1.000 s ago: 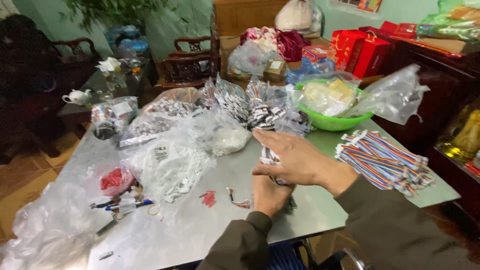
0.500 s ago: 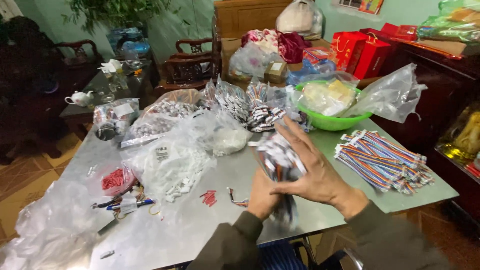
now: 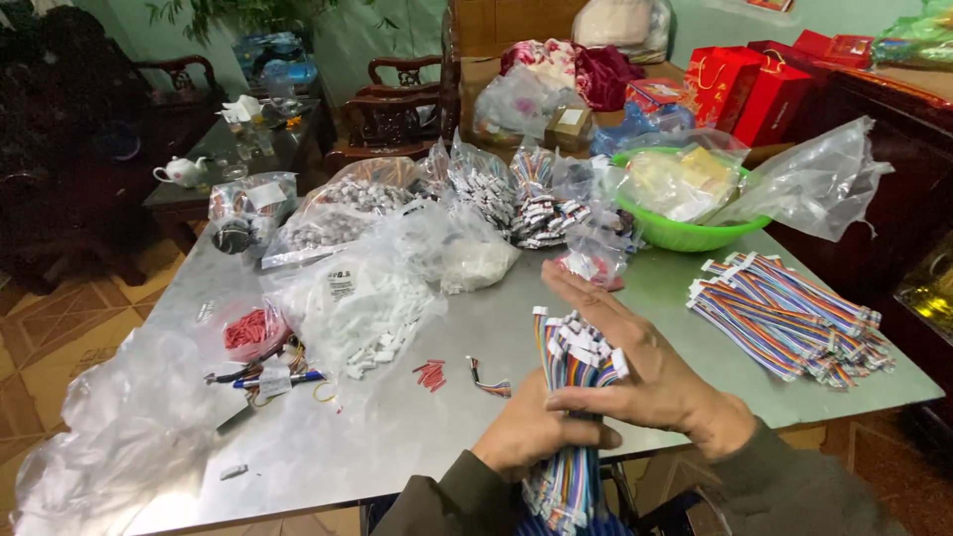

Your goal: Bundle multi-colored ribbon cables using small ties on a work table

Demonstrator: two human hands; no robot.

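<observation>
Two hands on one bundle of rainbow ribbon cables, held upright at the near edge of the desk.

My left hand is closed round the bundle's middle, low in the frame, so its long axis runs up and down, white connector ends on top and loose tails hanging below the desk edge. My right hand lies just right of it, fingers spread and flat against the connector tops, touching but not clasping; the left is the grip that carries the weight. Farther out, a few stray red and wired pieces lie mid-desk, a flat pile of matching cables rests at right, and bags of white connectors and a green bowl sit beyond.
</observation>
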